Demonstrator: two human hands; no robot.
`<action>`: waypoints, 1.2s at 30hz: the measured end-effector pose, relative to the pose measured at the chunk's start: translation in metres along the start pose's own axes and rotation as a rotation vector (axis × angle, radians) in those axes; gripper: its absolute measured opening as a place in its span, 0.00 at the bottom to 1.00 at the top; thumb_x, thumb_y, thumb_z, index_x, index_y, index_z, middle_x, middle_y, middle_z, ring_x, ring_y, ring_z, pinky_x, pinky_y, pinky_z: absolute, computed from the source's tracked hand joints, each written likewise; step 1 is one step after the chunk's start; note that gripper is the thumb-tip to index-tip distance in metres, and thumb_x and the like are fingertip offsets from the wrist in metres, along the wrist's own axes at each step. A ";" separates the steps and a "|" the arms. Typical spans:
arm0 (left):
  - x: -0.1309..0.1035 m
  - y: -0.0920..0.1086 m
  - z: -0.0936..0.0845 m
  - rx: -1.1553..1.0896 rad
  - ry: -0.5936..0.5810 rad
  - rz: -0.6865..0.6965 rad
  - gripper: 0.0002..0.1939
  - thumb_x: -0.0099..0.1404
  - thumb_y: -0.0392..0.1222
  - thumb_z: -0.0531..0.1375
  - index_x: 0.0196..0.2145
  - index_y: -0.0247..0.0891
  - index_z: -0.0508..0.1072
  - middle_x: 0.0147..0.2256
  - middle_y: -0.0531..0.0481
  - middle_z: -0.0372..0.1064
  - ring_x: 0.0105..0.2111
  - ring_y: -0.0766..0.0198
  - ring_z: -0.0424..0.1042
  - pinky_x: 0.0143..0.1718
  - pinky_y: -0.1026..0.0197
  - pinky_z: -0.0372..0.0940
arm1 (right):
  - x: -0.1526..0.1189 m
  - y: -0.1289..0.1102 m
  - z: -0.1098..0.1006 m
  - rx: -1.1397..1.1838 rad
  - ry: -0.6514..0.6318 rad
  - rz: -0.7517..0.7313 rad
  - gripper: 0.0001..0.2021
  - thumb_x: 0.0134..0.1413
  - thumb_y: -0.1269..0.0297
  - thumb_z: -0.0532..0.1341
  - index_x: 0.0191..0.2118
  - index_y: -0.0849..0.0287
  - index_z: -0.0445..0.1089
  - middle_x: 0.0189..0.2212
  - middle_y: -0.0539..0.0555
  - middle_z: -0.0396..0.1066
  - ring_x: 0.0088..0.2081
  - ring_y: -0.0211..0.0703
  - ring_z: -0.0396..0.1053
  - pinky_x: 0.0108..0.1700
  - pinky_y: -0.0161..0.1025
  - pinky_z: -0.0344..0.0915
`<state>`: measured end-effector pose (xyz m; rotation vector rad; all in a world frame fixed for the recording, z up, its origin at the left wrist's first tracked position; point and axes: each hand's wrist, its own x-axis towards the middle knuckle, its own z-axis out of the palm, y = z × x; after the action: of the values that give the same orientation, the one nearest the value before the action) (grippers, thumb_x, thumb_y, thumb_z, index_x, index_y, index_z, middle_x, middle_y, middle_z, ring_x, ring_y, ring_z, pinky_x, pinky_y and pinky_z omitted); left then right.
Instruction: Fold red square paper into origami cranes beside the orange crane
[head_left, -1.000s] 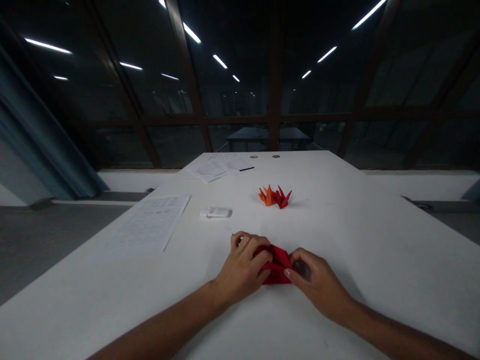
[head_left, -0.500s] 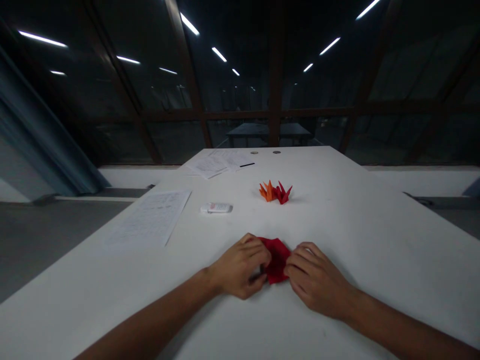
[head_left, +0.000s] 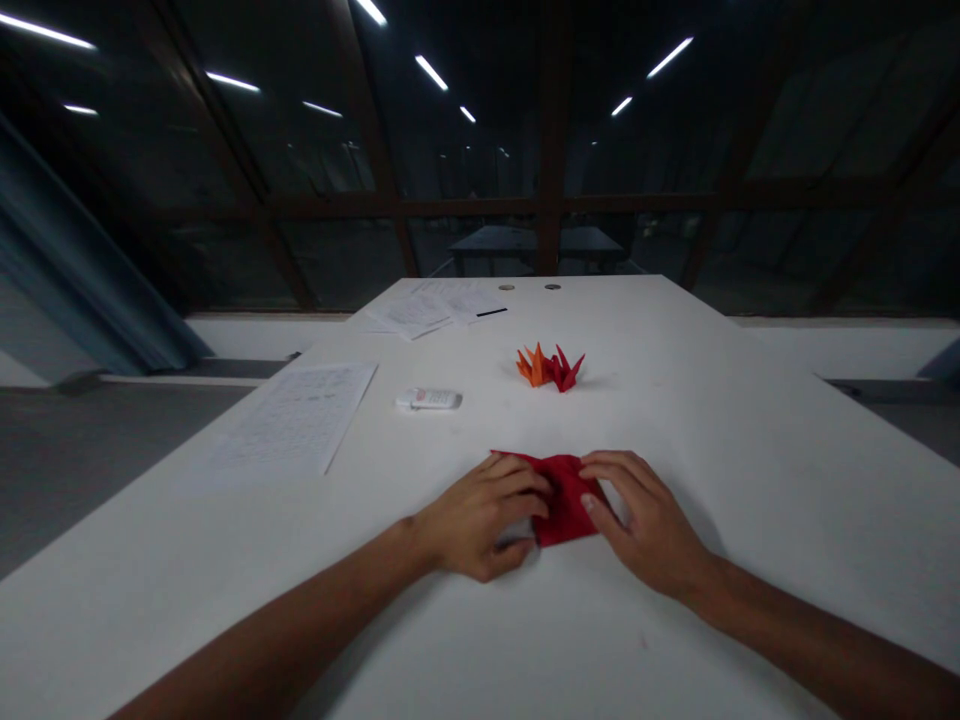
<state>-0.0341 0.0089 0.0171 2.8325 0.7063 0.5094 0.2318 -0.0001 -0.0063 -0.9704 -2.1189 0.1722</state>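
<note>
A piece of red origami paper (head_left: 564, 500) lies on the white table between my hands, its outer parts partly covered by fingers. My left hand (head_left: 484, 515) has its curled fingers over the left side of the paper, with the thumb by the near left corner, holding it. At the right edge, my right hand (head_left: 641, 520) is open, thumb and fingers apart, their tips touching the paper. Beyond it stand an orange paper crane (head_left: 533, 366) and a red paper crane (head_left: 568, 370), side by side.
A small white object with printed lettering (head_left: 429, 400) lies left of the cranes. Printed sheets (head_left: 300, 415) and more papers (head_left: 420, 312) are on the table's left, with a black pen-like stick (head_left: 492, 312). Two small round discs (head_left: 553, 287) sit near the far edge.
The red paper now lies flatter and shows more of its surface. My right hand's thumb and fingers have spread apart. The view has tilted slightly down.
</note>
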 end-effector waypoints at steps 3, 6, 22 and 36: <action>0.000 0.000 -0.002 -0.019 -0.001 0.017 0.20 0.63 0.44 0.62 0.52 0.41 0.72 0.58 0.41 0.70 0.56 0.48 0.68 0.59 0.45 0.61 | 0.003 0.011 0.004 -0.040 -0.005 0.179 0.13 0.65 0.64 0.59 0.54 0.56 0.68 0.52 0.60 0.74 0.54 0.54 0.69 0.58 0.57 0.64; 0.000 0.001 -0.003 -0.053 0.012 0.020 0.19 0.66 0.48 0.61 0.53 0.42 0.72 0.56 0.42 0.71 0.56 0.49 0.69 0.60 0.47 0.62 | 0.004 0.015 0.007 -0.072 -0.134 0.229 0.11 0.64 0.64 0.60 0.51 0.54 0.71 0.51 0.57 0.75 0.54 0.54 0.70 0.57 0.57 0.64; 0.003 -0.005 0.011 0.060 0.089 -0.397 0.35 0.67 0.48 0.62 0.67 0.42 0.56 0.51 0.42 0.72 0.51 0.48 0.66 0.55 0.44 0.60 | -0.001 0.004 0.007 -0.078 -0.208 0.136 0.08 0.64 0.66 0.60 0.46 0.51 0.75 0.53 0.54 0.75 0.55 0.52 0.69 0.57 0.54 0.61; 0.007 -0.001 0.003 0.041 -0.048 -0.261 0.23 0.67 0.49 0.62 0.58 0.48 0.70 0.49 0.47 0.70 0.48 0.52 0.65 0.50 0.49 0.57 | 0.004 0.009 0.006 -0.052 -0.220 0.312 0.11 0.59 0.63 0.64 0.48 0.50 0.74 0.42 0.51 0.77 0.48 0.51 0.72 0.55 0.54 0.59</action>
<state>-0.0274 0.0123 0.0157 2.7205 1.0676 0.3871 0.2314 0.0104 -0.0119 -1.3643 -2.1647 0.3968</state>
